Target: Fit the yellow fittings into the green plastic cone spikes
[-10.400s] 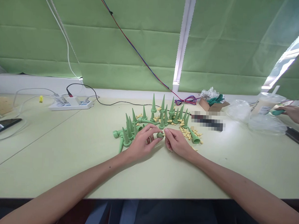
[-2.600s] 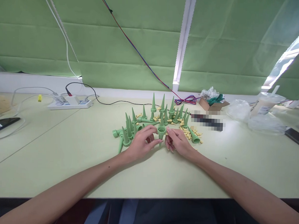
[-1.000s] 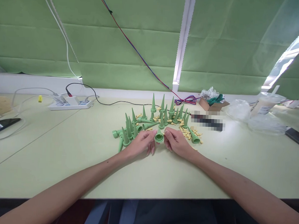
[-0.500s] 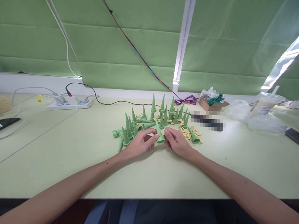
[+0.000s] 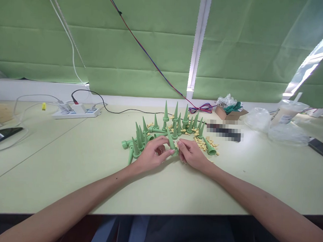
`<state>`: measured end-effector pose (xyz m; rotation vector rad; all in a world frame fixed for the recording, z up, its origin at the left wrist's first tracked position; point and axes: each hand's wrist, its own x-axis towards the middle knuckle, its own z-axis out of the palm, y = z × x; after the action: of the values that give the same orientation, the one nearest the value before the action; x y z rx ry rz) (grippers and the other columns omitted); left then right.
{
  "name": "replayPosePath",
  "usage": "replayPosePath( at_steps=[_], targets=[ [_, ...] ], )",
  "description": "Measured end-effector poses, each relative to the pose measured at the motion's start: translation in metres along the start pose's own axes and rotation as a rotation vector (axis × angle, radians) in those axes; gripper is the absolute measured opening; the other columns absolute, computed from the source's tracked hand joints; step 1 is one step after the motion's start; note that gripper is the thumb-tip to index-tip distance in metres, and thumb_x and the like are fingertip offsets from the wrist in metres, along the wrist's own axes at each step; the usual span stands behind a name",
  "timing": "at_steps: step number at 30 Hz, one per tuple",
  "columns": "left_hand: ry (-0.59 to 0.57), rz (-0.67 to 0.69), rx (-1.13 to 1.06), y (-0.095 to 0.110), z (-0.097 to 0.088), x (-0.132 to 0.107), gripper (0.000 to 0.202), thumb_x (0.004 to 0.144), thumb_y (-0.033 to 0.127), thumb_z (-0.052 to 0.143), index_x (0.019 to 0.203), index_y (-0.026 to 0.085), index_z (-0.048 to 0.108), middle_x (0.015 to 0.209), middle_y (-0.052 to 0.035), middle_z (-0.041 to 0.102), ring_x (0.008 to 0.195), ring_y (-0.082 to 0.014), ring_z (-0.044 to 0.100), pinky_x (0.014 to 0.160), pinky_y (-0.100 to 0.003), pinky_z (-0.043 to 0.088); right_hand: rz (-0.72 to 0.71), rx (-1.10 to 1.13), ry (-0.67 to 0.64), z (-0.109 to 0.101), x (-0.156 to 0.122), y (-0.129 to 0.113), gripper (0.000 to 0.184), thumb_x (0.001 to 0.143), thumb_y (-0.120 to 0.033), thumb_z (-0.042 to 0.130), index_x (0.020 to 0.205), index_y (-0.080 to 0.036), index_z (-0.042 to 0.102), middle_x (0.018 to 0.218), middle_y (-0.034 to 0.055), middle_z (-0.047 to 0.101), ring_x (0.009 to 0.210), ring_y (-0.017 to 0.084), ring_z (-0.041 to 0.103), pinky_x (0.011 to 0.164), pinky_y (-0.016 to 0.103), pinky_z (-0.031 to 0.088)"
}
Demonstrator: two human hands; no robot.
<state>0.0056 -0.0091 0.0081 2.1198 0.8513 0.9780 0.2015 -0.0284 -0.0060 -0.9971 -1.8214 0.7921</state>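
My left hand (image 5: 156, 155) holds a green plastic cone spike (image 5: 170, 139) between thumb and fingers, its point tilted up and away, its wide end near me. Close against that wide end, my right hand (image 5: 190, 153) is closed in a pinch. A small yellow plastic piece showed at its fingertips a moment before; now the fingers mostly hide it. Beyond the hands stand several green cones (image 5: 165, 112), some upright on round green caps. Another green cone (image 5: 209, 147) lies on its side right of my right hand, beside a pile of small yellow pieces (image 5: 202, 145).
The pale table (image 5: 69, 181) has a white power strip (image 5: 75, 112) at back left and a phone (image 5: 4, 135) at far left. Back right are a small cardboard box (image 5: 229, 114), a drink cup (image 5: 285, 113) with plastic film, and another dark phone (image 5: 319, 148).
The cone in my left hand has turned and shifted slightly left, and my left thumb has slid down toward its wide end. My right hand stays almost in place, still pinched.
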Motion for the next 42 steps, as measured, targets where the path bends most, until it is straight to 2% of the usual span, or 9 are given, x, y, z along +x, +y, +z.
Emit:
replayPosePath(
  at_steps=[5,10,21,29,34,38,42],
  targets=[
    [-0.005,0.037,0.040,0.0000,0.0009,-0.0007,0.022,0.089,0.038,0.064,0.087,0.016,0.063,0.094,-0.0047,0.054,0.063,-0.0097,0.055,0.052,-0.022,0.050,0.020,0.027,0.005,0.0010,-0.0003,-0.0009,0.054,0.102,-0.055,0.037,0.061,-0.022,0.047,0.048,-0.0016,0.053,0.043,0.013,0.048,0.052,0.028,0.041],
    [0.018,0.086,0.076,0.0005,0.0009,-0.0012,0.023,0.089,0.036,0.065,0.078,0.016,0.061,0.092,-0.0040,0.055,0.062,-0.0092,0.053,0.051,-0.021,0.047,0.032,0.004,0.013,0.0021,-0.0004,-0.0013,0.057,0.102,-0.056,0.036,0.057,-0.021,0.047,0.046,-0.0013,0.053,0.042,0.012,0.048,0.053,0.027,0.042],
    [0.014,0.211,0.124,-0.0048,0.0017,-0.0037,0.014,0.090,0.029,0.065,0.086,0.015,0.062,0.097,-0.0040,0.056,0.058,-0.0057,0.053,0.052,-0.020,0.045,0.045,-0.049,0.021,0.0030,0.0003,-0.0017,0.063,0.103,-0.051,0.035,0.048,-0.021,0.042,0.040,-0.0013,0.052,0.038,0.011,0.049,0.052,0.025,0.044],
    [0.055,0.314,0.143,-0.0049,0.0031,-0.0034,0.009,0.090,0.023,0.065,0.086,0.015,0.063,0.097,-0.0054,0.058,0.053,-0.0044,0.051,0.050,-0.021,0.046,0.063,-0.058,0.018,0.0036,0.0013,-0.0015,0.061,0.103,-0.043,0.036,0.047,-0.021,0.042,0.040,-0.0016,0.052,0.038,0.010,0.049,0.053,0.023,0.043],
    [0.094,0.407,0.220,-0.0076,0.0042,-0.0041,0.008,0.091,0.020,0.063,0.084,0.016,0.062,0.094,-0.0054,0.061,0.051,-0.0055,0.050,0.050,-0.023,0.045,0.059,-0.068,0.028,0.0036,0.0023,-0.0012,0.065,0.104,-0.045,0.036,0.044,-0.020,0.045,0.039,-0.0012,0.052,0.039,0.010,0.049,0.057,0.024,0.044],
    [0.087,0.365,0.250,-0.0082,0.0043,-0.0034,0.008,0.094,0.019,0.058,0.098,0.018,0.065,0.101,-0.0063,0.061,0.050,-0.0041,0.047,0.050,-0.022,0.045,0.068,-0.046,0.058,0.0044,0.0025,0.0018,0.063,0.103,-0.049,0.036,0.049,-0.020,0.048,0.042,-0.0017,0.052,0.039,0.010,0.048,0.056,0.024,0.044],
    [0.071,0.249,0.243,-0.0066,0.0036,-0.0015,0.021,0.095,0.020,0.055,0.114,0.022,0.065,0.104,-0.0060,0.059,0.066,-0.0090,0.057,0.055,-0.021,0.050,0.064,-0.032,0.052,0.0047,0.0023,0.0031,0.057,0.103,-0.052,0.037,0.058,-0.020,0.050,0.049,-0.0018,0.054,0.041,0.010,0.048,0.052,0.023,0.041]
  ],
)
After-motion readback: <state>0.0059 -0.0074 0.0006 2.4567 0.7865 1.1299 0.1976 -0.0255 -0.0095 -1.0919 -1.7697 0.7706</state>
